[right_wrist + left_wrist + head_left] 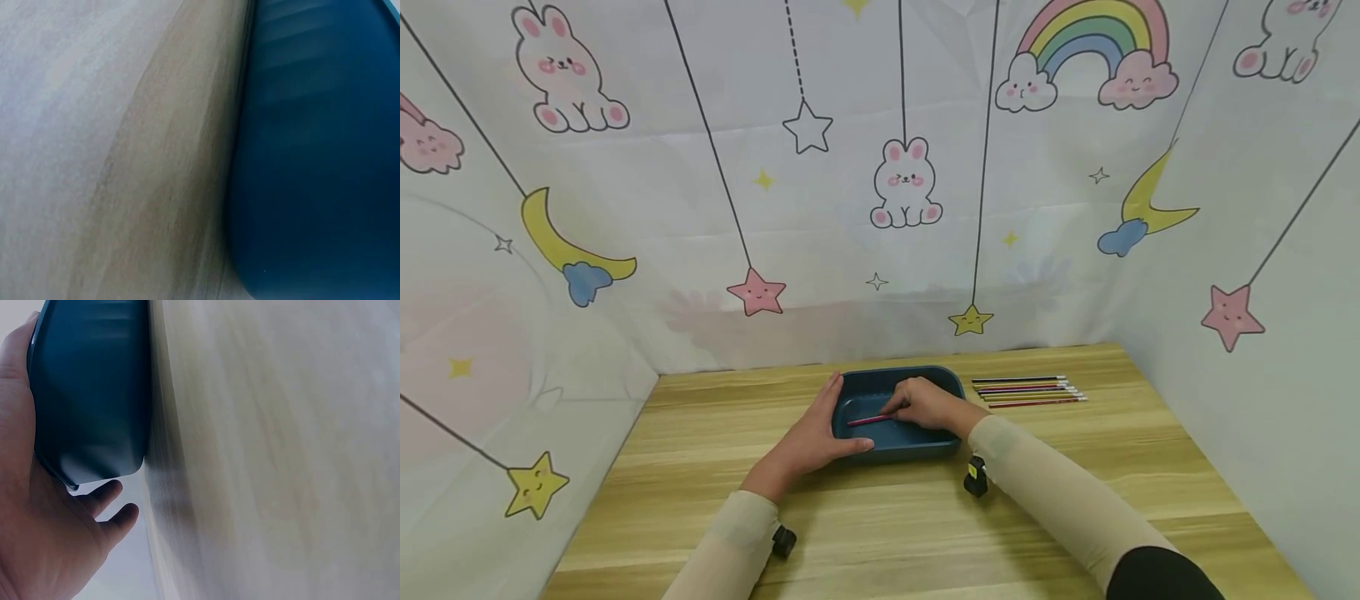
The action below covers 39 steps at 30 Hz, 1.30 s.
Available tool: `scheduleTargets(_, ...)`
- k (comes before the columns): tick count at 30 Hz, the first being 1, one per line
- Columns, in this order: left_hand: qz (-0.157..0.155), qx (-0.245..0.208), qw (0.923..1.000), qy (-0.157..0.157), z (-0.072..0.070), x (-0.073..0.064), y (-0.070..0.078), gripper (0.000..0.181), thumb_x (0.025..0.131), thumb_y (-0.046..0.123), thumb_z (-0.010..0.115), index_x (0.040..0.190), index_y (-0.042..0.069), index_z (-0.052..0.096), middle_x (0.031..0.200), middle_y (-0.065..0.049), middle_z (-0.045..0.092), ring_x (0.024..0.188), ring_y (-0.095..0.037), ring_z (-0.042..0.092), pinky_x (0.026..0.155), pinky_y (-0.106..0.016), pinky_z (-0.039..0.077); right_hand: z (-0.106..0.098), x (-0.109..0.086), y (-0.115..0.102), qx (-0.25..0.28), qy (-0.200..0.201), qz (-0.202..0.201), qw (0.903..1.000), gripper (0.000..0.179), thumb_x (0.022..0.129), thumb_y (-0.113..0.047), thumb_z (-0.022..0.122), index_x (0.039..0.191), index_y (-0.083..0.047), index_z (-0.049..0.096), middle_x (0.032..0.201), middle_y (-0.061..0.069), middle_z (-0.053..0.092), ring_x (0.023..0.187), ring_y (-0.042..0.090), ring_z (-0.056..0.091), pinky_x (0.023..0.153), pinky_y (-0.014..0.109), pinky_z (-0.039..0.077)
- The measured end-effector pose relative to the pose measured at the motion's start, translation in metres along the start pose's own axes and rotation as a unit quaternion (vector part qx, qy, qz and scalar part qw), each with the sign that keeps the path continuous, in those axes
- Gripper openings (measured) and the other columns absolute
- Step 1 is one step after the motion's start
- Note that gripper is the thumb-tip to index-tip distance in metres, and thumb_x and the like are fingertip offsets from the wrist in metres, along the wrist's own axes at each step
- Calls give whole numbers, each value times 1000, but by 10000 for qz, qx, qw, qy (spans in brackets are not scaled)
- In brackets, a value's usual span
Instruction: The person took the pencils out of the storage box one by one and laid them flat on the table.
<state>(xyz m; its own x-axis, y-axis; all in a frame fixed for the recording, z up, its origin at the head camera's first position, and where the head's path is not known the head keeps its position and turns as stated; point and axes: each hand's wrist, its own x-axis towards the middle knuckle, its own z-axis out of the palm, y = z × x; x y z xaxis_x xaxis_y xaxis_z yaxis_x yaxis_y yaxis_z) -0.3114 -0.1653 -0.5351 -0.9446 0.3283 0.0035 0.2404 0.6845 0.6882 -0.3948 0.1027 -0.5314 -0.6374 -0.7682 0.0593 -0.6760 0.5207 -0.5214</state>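
A dark blue rectangular tray (898,451) stands on the wooden table. My left hand (811,433) braces its left end in the head view, thumb along the front rim and fingers reaching up the left side. In the left wrist view that hand (47,506) lies around the tray's corner, two fingertips free of its wall. Inside the tray my right hand (925,402) pinches a red pencil (867,420) by its right end, and the pencil lies low over the tray floor. The right wrist view shows only the tray's outer wall (319,169) and the tabletop; the hand is out of it.
Right of the tray, several pencils (1026,389) lie side by side in a row, their eraser ends to the right. The wooden tabletop (880,525) meets a white printed cloth (850,242) at the back and sides. Small black cameras hang at both wrists.
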Motion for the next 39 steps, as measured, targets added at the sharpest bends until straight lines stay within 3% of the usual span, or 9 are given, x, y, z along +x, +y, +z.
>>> scheduleTargets(14,18,-31,10000,-18,0,0,1,128,91,58,88,180,14,6,187,-5,3,170,-34,12,132,-62,24,-4,-5,-4,522,-17,194,9984,24,101,-2,75,120,-9,87,104,0,77,92,7,68,82,27,59)
scheduleTargets(21,13,-44,10000,20,0,-1,1,128,91,58,88,180,14,7,187,-6,4,170,-35,12,131,-63,25,-11,-8,-12,506,-18,107,9987,25,101,-3,75,120,-11,87,105,-1,77,91,5,68,82,27,59)
scheduleTargets(28,-47,-68,10000,7,-1,-3,4,131,88,64,88,180,17,7,187,-3,5,170,-34,12,131,-63,24,-29,-15,-23,731,-20,191,9971,26,103,-4,73,122,-13,87,109,-5,76,96,8,69,85,29,61)
scheduleTargets(39,-106,-26,9999,-3,-1,-4,4,135,85,71,87,180,19,6,187,-2,5,170,-34,13,131,-64,23,-55,-36,-17,1486,-85,183,9887,26,108,-4,70,128,-11,85,113,-2,75,101,15,68,87,33,60)
